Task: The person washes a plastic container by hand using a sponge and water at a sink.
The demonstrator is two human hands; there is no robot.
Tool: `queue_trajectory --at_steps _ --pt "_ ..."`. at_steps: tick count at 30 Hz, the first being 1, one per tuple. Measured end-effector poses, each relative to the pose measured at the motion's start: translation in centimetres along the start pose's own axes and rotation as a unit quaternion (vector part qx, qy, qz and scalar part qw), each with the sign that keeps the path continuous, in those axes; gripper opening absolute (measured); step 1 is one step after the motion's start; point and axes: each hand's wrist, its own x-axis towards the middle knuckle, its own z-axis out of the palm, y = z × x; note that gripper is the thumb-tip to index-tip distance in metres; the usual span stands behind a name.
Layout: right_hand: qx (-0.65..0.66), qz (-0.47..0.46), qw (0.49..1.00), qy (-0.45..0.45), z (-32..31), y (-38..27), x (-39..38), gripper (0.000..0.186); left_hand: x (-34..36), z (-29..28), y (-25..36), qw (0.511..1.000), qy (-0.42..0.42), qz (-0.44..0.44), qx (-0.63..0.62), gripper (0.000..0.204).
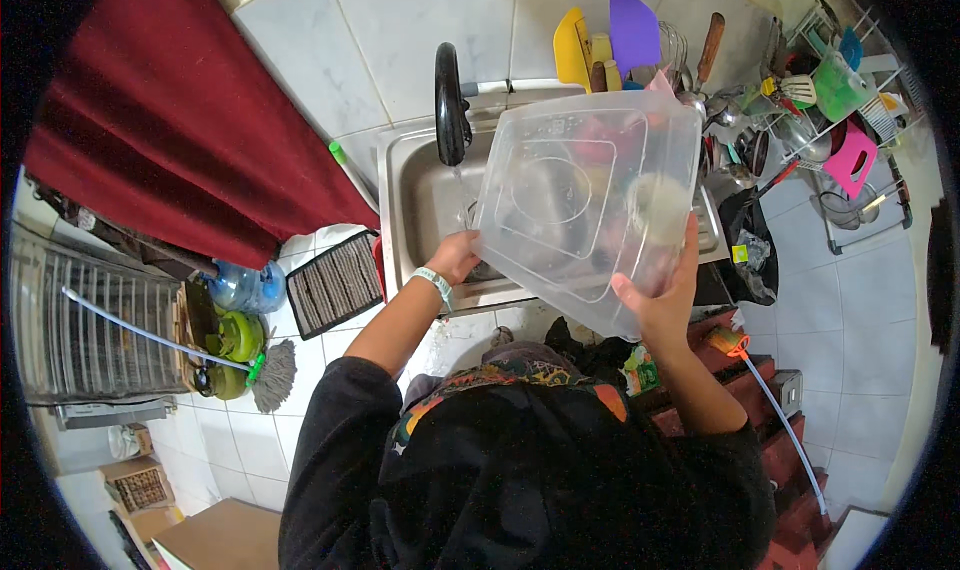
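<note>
Tilted over the steel sink (412, 210), a large clear plastic container (560, 195) is held between my two hands. My right hand (662, 305) grips its near right side, thumb on the face toward me and fingers along the edge. At its lower left edge, my left hand (455, 258), with a pale watch on the wrist, is closed, some of its fingers hidden. A black faucet (452, 105) stands to the left of the container, and a thin stream of water (459, 182) falls from it into the basin. The container hides much of the sink's right part.
Yellow (572, 50) and purple cutting boards (634, 32) lean on the tiled wall behind. Crowded utensils and a dish rack (835, 100) fill the right. A dark red curtain (170, 120) hangs at left, above a striped mat (335, 282) and a mop (272, 375).
</note>
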Motion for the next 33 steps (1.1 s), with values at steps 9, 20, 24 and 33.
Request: queue_trajectory --at_steps 9,20,24,33 --pt "-0.002 -0.054 0.998 -0.01 -4.2 -1.6 0.6 0.106 -0.1 2.5 2.2 0.997 0.021 -0.003 -0.068 0.037" --pt "-0.118 -0.09 0.986 -0.077 -8.6 -2.4 -0.4 0.092 2.9 -0.6 2.6 0.993 0.058 0.04 -0.099 0.016" --pt "-0.184 -0.089 0.973 -0.11 -9.2 -1.4 -1.3 0.082 3.4 -1.4 2.6 0.993 0.063 0.033 -0.09 0.016" --pt "-0.35 -0.283 0.855 -0.258 -11.6 -1.1 -1.0 0.085 5.4 -2.4 3.6 0.986 -0.03 0.043 -0.156 0.027"
